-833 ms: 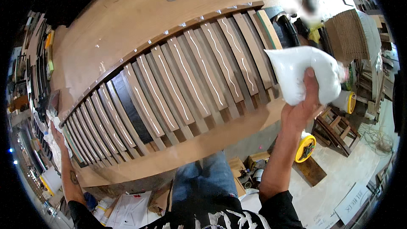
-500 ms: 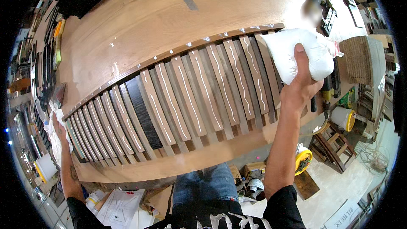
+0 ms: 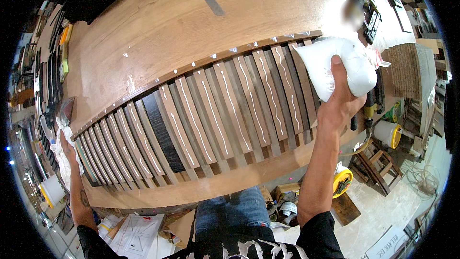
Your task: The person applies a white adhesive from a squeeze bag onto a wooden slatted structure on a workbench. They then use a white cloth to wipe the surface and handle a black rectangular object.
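At the right, my right hand [image 3: 342,97] is closed round a plump white glue bag [image 3: 358,69], thumb laid on top. The bag's pointed corner hangs over the rightmost slats. A row of brown wooden slats [image 3: 233,108] lies side by side, most carrying a wavy white bead of glue. Along their far ends runs a long wooden strip [image 3: 215,57] dotted with white dabs. At the far left, my left hand [image 3: 68,149] rests on a crumpled white cloth [image 3: 58,156]; its fingers are partly hidden and I cannot tell whether they grip it.
One black slat [image 3: 164,132] lies among the brown ones. A metal ruler [image 3: 210,1] lies farther back on the wooden table [image 3: 143,33]. A black tool [image 3: 371,19] and stacked boards [image 3: 407,72] are at the right. Tubs with yellow lids, such as one tub [image 3: 341,182], stand below.
My right hand and the glue bag have shifted slightly toward me. The whole view has tilted a little. My left hand stays at the cloth.
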Available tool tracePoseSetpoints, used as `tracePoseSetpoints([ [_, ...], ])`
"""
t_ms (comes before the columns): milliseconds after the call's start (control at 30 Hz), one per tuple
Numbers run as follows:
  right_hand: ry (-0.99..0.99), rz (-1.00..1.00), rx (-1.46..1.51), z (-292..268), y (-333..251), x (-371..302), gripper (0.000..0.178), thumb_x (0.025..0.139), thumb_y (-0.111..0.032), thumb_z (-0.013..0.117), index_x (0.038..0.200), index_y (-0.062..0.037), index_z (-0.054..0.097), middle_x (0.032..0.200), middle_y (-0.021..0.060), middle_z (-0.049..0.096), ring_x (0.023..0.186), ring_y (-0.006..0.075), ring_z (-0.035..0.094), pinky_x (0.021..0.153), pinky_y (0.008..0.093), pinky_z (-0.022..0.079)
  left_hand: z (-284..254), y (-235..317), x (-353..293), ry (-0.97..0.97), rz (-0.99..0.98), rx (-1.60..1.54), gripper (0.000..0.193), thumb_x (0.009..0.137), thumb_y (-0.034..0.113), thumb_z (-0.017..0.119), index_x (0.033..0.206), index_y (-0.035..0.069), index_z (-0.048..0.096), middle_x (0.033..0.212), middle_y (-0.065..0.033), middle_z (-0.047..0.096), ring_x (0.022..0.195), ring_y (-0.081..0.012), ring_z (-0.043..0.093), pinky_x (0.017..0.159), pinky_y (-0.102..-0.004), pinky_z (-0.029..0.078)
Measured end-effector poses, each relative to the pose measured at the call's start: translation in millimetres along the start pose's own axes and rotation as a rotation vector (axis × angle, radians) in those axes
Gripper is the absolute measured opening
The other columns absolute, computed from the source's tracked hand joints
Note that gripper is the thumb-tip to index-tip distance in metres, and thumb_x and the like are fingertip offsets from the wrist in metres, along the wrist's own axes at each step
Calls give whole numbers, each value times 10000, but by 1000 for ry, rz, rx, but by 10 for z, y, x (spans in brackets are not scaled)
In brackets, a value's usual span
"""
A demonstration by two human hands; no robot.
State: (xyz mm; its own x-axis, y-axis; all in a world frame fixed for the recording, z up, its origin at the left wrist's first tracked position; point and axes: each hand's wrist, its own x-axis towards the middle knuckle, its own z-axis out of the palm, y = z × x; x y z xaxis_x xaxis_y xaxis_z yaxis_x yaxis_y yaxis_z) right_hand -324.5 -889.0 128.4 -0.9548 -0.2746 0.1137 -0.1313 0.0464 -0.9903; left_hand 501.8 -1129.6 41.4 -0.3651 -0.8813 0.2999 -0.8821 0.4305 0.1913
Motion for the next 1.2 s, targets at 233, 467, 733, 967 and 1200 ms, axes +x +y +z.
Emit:
tracePoseSetpoints([
  [233,15,5,9,-119,-3,-84,514,714,-228,765,1108,34,564,1058,106,606,940,183,581,823,304,472,37,-38,-14,2,-62,-53,730,912,583,302,1379,23,327,1411,-142,345,1306,-292,315,1057,-393,249],
  [467,83,35,6,-325,-5,-199,487,711,-183,773,1099,33,574,1038,106,615,905,175,597,781,296,496,51,-93,6,9,-23,14,699,931,555,270,1363,11,349,1387,-164,372,1286,-297,341,1056,-385,261],
  [733,129,36,35,-543,-12,-339,439,715,-168,770,1065,31,595,1001,95,621,872,172,603,759,296,503,-19,-283,-8,-19,-181,-71,665,946,516,264,1356,0,353,1379,-167,385,1285,-294,348,1057,-385,265],
  [967,130,34,-66,-807,-28,-448,457,713,-175,766,1078,32,585,997,95,620,886,176,597,754,308,497,49,-127,65,6,49,-44,631,958,473,271,1346,-17,361,1379,-180,384,1283,-307,349,1059,-379,252],
  [1200,164,78,-66,-930,-95,-596,497,712,-179,764,1106,43,558,1029,113,604,910,203,593,785,320,494,71,-106,40,-4,29,11,611,963,453,268,1343,-16,367,1369,-178,399,1278,-315,351,1062,-380,238],
])
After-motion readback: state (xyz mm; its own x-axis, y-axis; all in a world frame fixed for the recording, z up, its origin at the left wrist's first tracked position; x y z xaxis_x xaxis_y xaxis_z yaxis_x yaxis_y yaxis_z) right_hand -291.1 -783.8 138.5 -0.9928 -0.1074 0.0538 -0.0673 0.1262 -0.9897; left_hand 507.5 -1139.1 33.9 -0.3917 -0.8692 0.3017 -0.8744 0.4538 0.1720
